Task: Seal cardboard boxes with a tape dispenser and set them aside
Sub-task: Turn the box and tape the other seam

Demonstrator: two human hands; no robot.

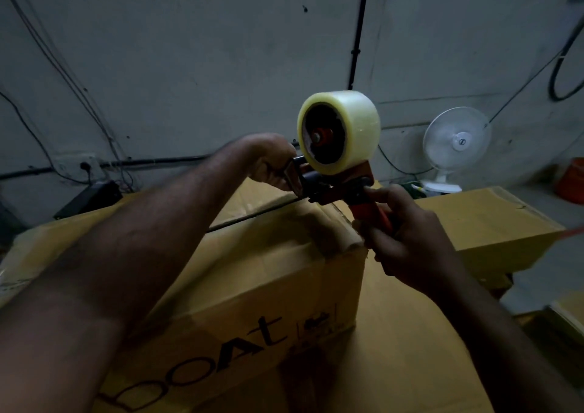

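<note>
Orange tape dispenser [337,177], handle gripped by right hand [407,238], left hand [272,166] pinching its front (over box [268,273])

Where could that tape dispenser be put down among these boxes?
The flat top of the far box, between the fan and the right hand, is bare. So is the cardboard beside the printed box, below that hand. The printed box's top edge is crowded: the left hand and right hand grip the tape dispenser there.

Left hand [272,163], right hand [409,238], both curled.
</note>
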